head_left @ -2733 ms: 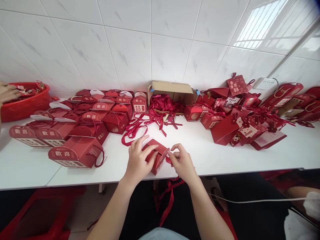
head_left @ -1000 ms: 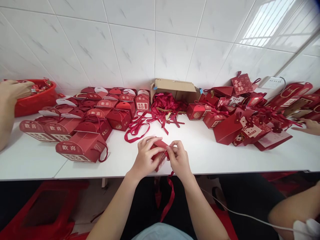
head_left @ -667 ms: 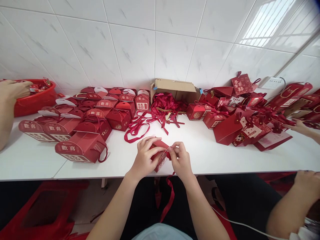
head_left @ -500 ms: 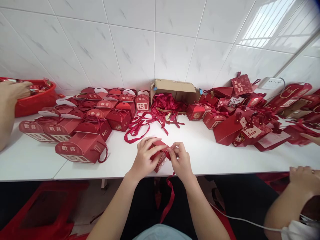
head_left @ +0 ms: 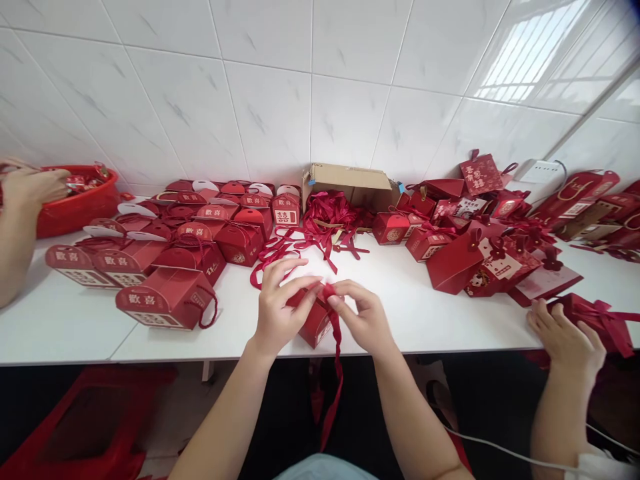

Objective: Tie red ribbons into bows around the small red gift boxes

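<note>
A small red gift box (head_left: 314,328) stands at the table's front edge, between my two hands. My left hand (head_left: 281,303) is at its left side, with thumb and forefinger pinched on a red ribbon (head_left: 336,373) at the top of the box. From the right, my right hand (head_left: 364,313) pinches the same ribbon between thumb and forefinger. One long end drops past the table edge toward my lap. My fingers partly cover the box top and the ribbon's crossing.
Rows of filled-out red boxes (head_left: 155,297) stand on the left. Behind my hands lie loose ribbons (head_left: 330,213) by an open cardboard box (head_left: 350,177). More red boxes (head_left: 453,260) crowd the right. Co-workers' hands reach in at a red basin (head_left: 80,212) and a ribboned box (head_left: 593,320).
My fingers have shifted on the ribbon and its long end has risen against the box front. At right, a co-worker's hand has moved up to a ribboned box, which came nearer the front.
</note>
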`<action>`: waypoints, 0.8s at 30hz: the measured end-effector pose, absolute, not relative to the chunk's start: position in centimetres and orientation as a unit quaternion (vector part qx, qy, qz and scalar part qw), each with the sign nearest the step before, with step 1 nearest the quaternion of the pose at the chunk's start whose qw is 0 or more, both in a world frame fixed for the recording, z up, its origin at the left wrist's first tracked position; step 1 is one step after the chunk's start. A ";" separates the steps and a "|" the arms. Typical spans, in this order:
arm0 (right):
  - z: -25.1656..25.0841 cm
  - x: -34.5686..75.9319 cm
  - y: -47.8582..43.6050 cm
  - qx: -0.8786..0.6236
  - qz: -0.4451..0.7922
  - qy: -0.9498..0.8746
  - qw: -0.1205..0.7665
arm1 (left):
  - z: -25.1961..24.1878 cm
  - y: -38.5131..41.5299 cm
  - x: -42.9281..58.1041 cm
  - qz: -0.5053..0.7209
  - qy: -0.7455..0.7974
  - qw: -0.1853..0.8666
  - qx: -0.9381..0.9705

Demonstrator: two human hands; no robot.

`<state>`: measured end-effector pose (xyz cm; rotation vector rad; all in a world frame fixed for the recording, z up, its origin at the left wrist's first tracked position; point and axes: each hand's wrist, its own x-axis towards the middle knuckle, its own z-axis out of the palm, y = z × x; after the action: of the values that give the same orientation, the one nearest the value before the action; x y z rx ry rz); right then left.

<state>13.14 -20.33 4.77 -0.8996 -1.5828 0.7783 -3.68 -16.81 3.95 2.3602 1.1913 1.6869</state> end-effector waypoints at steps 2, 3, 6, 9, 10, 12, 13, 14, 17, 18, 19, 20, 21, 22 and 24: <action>6.9 13.9 -21.9 -0.344 0.317 -0.619 0.630 | 3.4 -16.8 -4.2 0.521 0.428 0.043 0.737; 7.9 14.5 -22.8 -0.316 0.288 -0.591 0.684 | 2.9 -16.9 -4.6 0.511 0.454 0.070 0.727; 10.2 15.8 -24.8 -0.205 0.212 -0.566 0.770 | 1.0 -17.0 -5.4 0.484 0.526 0.170 0.678; 10.6 15.5 -24.2 -0.259 0.218 -0.588 0.735 | 0.0 -17.5 -5.6 0.483 0.564 0.237 0.627; 10.2 14.9 -23.4 -0.311 0.236 -0.612 0.688 | -0.1 -17.7 -5.6 0.486 0.567 0.251 0.616; 8.8 13.5 -21.3 -0.407 0.271 -0.676 0.552 | 0.0 -18.2 -5.4 0.491 0.565 0.276 0.603; 8.0 12.8 -20.2 -0.438 0.281 -0.711 0.474 | 0.1 -18.3 -5.3 0.493 0.561 0.289 0.599; 7.2 12.2 -19.2 -0.461 0.285 -0.734 0.409 | 0.3 -18.5 -5.3 0.494 0.558 0.299 0.596; 5.6 10.9 -17.2 -0.499 0.271 -0.769 0.293 | 0.4 -18.9 -5.2 0.498 0.548 0.319 0.591; 5.4 10.7 -17.0 -0.507 0.262 -0.773 0.275 | 0.4 -18.9 -5.2 0.499 0.545 0.324 0.591; 5.3 10.6 -16.9 -0.516 0.253 -0.776 0.261 | 0.5 -19.0 -5.2 0.498 0.543 0.327 0.592; 5.3 10.6 -16.9 -0.523 0.245 -0.778 0.248 | 0.5 -19.1 -5.2 0.498 0.541 0.329 0.593; 5.4 10.6 -16.9 -0.529 0.239 -0.780 0.234 | 0.6 -19.2 -5.2 0.497 0.539 0.330 0.594; 5.5 10.6 -17.0 -0.533 0.234 -0.783 0.220 | 0.7 -19.3 -5.2 0.497 0.539 0.331 0.595; 5.7 10.6 -17.0 -0.533 0.225 -0.791 0.201 | 0.9 -19.4 -5.1 0.496 0.539 0.331 0.594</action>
<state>10.58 -17.04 5.71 -1.4881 -2.2099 0.6294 -5.07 -19.44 0.86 1.5536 1.4089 1.2967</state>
